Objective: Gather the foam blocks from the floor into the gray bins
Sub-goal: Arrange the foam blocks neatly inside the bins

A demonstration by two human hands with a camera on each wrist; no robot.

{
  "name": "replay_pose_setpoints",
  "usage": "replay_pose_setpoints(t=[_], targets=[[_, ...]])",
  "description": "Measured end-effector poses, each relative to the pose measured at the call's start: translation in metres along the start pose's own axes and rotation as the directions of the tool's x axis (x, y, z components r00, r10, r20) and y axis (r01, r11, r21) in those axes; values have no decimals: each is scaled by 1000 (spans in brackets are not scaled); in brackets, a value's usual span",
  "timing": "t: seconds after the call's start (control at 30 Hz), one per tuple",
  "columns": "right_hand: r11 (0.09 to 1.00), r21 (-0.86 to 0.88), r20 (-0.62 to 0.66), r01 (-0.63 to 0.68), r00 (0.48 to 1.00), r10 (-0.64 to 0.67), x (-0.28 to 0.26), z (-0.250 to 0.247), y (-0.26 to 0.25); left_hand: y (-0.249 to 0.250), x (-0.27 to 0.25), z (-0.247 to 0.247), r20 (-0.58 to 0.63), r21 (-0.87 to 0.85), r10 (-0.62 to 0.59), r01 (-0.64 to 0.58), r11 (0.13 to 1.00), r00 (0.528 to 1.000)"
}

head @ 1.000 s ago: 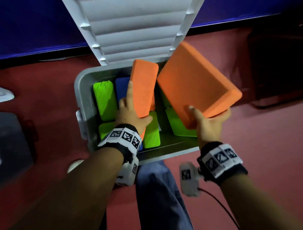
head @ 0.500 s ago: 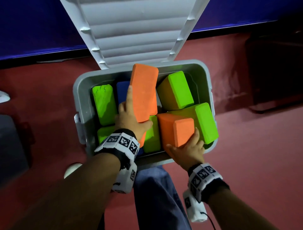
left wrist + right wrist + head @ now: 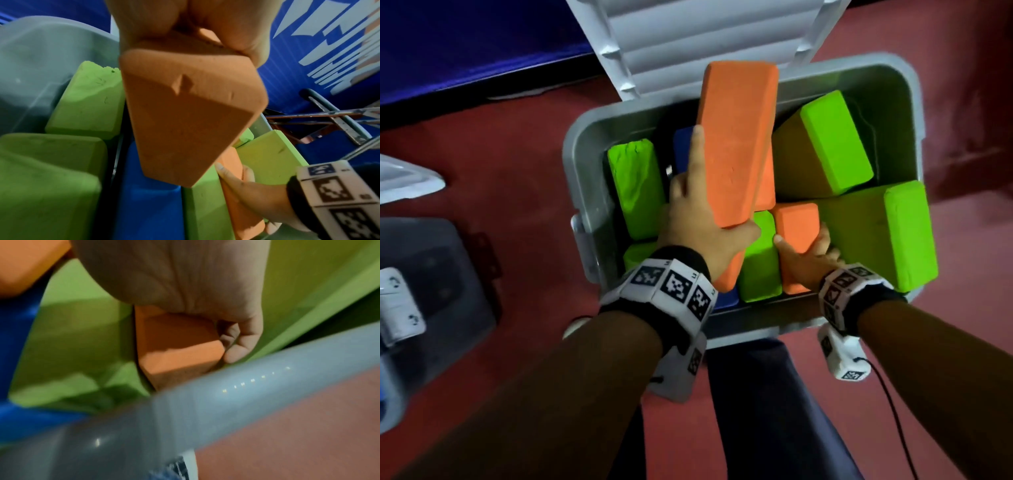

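At the near rim of the gray bin (image 3: pixel 739 329), the right hand (image 3: pixel 804 257) curls round the end of a short orange block (image 3: pixel 796 222), wedged between green blocks (image 3: pixel 760 260). Just left, the left hand (image 3: pixel 698 226) grips a long orange block (image 3: pixel 736 144) near its lower end, tilted above the load. The foam looks light, matte and finely pitted, with rounded corners and small dents; it probably squashes under pressure, so a grip across the narrow faces should suit. Beyond, the ribbed lid (image 3: pixel 705 37) stands open.
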State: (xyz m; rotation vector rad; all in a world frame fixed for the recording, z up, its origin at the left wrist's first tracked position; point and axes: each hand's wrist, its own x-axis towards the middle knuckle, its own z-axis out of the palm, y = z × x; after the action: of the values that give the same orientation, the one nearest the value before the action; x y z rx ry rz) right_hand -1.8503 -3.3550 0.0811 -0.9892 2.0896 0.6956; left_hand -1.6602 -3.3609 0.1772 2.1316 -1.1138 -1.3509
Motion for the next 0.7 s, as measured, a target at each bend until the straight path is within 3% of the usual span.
replay_pose_setpoints(t=[0.07,0.13,0.2,0.27,0.3,0.33,0.4,0.47,0.6,0.7], targets=[[999,-38,104,-16,994,20,3,-18,-6,7,-5,5,-28,60,15,-13,998,999],[974,-168,121,151,984,-132,3,-41,-17,13,-10,12,-47,123,0,6,992,999],[926,-162,-57,340,934,-353,5,-71,-29,16,-14,16,-66,150,-31,41,988,997],[885,-41,-307,464,837,-453,14,-101,-40,16,-19,14,-102,144,-68,82,986,992],[885,-17,-356,466,824,-440,20,-111,-47,15,-22,12,-120,139,-82,98,985,989],[904,-13,-348,428,845,-405,28,-117,-52,13,-24,10,-132,136,-91,109,985,987],[947,-49,-246,317,915,-319,40,-119,-60,12,-22,8,-139,131,-101,120,984,985],[969,-91,-183,230,953,-243,47,-119,-68,13,-18,8,-119,127,-96,111,986,988],[955,-131,-218,267,932,-291,40,-116,-71,13,-18,10,-123,145,-101,118,982,987],[950,-64,-345,305,887,-308,21,-117,-62,12,-21,11,-131,135,-102,120,984,986]])
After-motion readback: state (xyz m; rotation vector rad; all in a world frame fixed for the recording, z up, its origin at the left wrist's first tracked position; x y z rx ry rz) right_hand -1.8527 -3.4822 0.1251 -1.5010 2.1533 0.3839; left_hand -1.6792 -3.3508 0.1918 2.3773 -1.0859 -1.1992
